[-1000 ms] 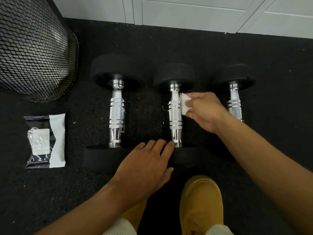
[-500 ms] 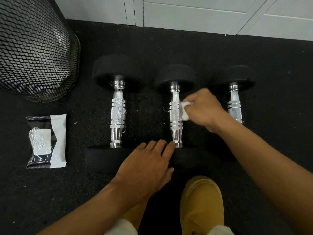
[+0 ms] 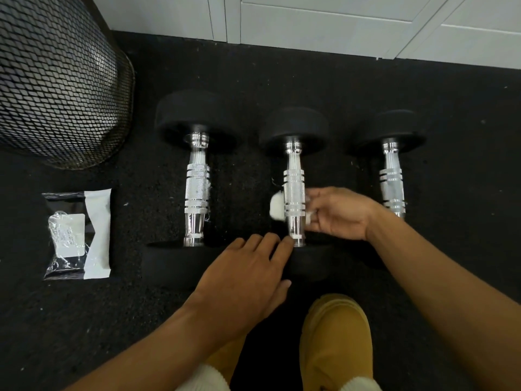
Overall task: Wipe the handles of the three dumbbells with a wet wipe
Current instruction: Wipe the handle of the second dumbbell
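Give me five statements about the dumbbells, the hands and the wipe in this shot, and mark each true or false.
1. The right hand holds the wet wipe at the middle dumbbell's handle. True.
2. The left hand grips the left dumbbell's handle. False: it lies with straight fingers on the middle dumbbell's near weight.
3. Three dumbbells lie side by side on the black floor. True.
4. The wipes packet lies to the right of the right dumbbell's handle. False: it lies left of all three, below the mesh bin.
5. The mesh bin stands between two dumbbells. False: it stands at the far left.
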